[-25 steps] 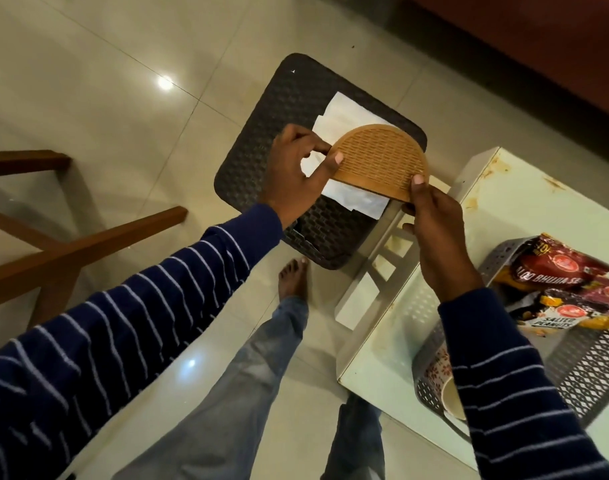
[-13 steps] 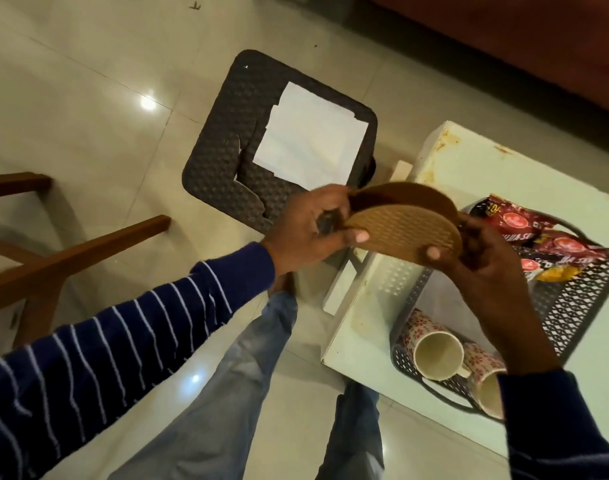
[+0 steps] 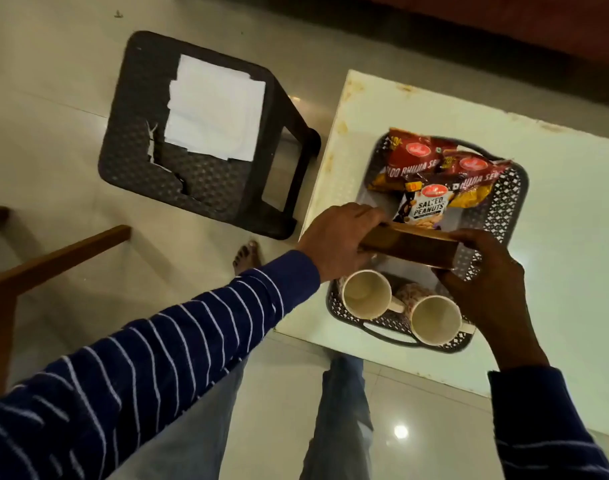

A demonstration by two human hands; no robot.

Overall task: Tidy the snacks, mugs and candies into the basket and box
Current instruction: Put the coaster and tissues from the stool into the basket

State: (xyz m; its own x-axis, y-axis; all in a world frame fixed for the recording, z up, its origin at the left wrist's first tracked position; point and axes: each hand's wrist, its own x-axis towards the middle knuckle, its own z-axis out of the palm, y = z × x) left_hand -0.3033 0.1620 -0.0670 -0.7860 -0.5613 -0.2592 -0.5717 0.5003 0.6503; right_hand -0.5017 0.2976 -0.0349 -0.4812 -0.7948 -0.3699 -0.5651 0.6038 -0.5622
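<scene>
The brown woven round box is gripped by the left hand and right hand above the dark perforated plastic basket; if tilted, the patterned ceramic mugs at 6 o'clock could be struck.

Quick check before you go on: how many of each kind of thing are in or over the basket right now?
Snack packets: 3, two red and one peanuts
Mugs: 2
Wooden box: 1, held over the basket by both hands
Total: 6
</scene>
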